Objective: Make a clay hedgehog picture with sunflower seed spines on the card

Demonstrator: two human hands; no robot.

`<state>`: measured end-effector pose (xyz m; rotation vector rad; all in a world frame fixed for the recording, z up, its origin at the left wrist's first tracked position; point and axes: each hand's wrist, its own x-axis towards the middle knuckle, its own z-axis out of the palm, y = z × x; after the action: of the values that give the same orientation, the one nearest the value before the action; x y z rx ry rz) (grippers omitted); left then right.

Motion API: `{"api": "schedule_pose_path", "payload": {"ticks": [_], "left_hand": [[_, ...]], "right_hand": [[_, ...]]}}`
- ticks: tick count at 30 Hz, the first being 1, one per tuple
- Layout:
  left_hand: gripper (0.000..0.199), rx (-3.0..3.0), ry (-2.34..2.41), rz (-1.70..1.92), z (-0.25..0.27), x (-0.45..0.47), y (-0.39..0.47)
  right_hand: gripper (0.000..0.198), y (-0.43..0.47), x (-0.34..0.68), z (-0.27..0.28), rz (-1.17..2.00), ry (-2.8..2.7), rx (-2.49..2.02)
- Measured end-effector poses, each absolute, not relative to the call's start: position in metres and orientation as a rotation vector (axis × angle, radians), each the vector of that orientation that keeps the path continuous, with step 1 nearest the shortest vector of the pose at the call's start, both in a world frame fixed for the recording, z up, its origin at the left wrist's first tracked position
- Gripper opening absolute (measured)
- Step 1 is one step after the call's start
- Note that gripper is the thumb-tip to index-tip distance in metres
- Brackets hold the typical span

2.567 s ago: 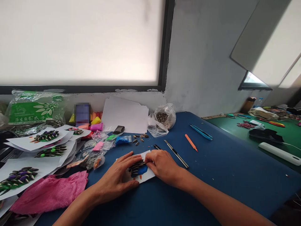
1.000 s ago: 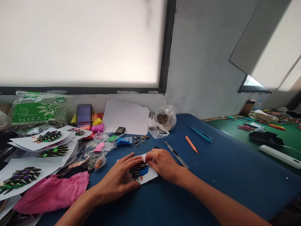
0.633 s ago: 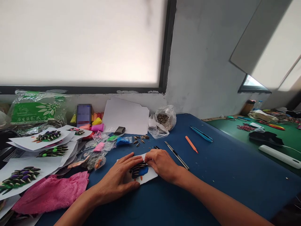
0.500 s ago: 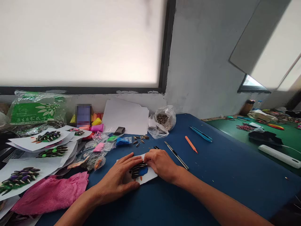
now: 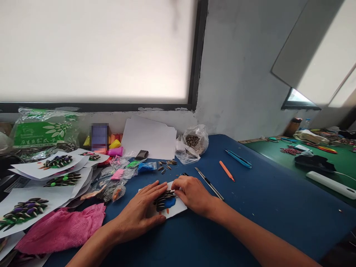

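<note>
A small white card lies on the blue table, bearing a patch of blue clay with striped sunflower seeds set in overlapping rows. Small orange bits show at the card's lower edge. My left hand rests on the card's left side, fingers stretched out and thumb apart, and covers part of it. At the upper right end of the seed rows, my right hand is closed in a pinch. Whatever its fingertips hold is hidden or too small to make out.
A craft knife, an orange stick-like tool and blue tweezers lie to the right. Loose seeds and a seed bag are behind. Clay packets, a pink cloth and finished seed cards fill the left.
My right hand has shifted very slightly at the seeds' upper right end, and a bit more of the seed rows shows. My left hand stays on the card.
</note>
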<state>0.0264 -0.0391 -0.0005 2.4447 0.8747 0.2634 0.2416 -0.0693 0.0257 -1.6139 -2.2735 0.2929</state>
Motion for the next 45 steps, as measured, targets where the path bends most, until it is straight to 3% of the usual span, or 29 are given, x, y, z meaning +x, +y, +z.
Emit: {"api": "schedule_pose_path", "payload": {"ticks": [10, 21, 31, 37, 45], "left_hand": [[0.072, 2.482, 0.855, 0.258, -0.004, 0.023, -0.039], [0.07, 2.478, 0.845, 0.248, -0.003, 0.024, -0.039], [0.088, 2.316, 0.929, 0.369, -0.007, 0.021, -0.039], [0.082, 2.318, 0.862, 0.51, -0.004, 0.017, -0.036], [0.087, 2.236, 0.917, 0.303, 0.007, 0.007, -0.031]], "right_hand": [[0.036, -0.077, 0.241, 0.023, 0.209, -2.359, -1.449], [0.035, -0.078, 0.24, 0.024, 0.181, -2.407, -1.472], [0.026, -0.086, 0.233, 0.027, 0.094, -2.347, -1.283], [0.041, -0.093, 0.226, 0.026, 0.139, -2.493, -1.228], [0.051, -0.096, 0.218, 0.018, 0.188, -2.597, -1.192]]}}
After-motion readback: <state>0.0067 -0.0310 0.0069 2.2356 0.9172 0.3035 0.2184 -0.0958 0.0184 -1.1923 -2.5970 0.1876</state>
